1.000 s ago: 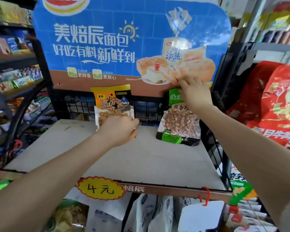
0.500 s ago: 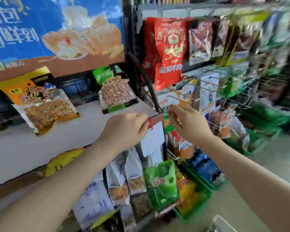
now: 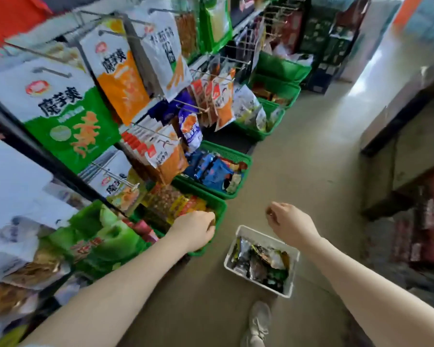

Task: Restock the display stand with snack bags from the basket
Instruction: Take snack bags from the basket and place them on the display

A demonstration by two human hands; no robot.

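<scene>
hands (image 3: 194, 230) (image 3: 290, 222) empty above white basket (image 3: 241, 235)

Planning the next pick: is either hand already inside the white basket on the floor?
No, the left hand and right hand both hover above, outside the white basket.

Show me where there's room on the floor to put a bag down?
Bare floor runs down the aisle, between the green baskets and the dark shelf unit. There is also bare floor beside the white basket, toward the shoe. The baskets and hanging snack bags are crowded.
</scene>
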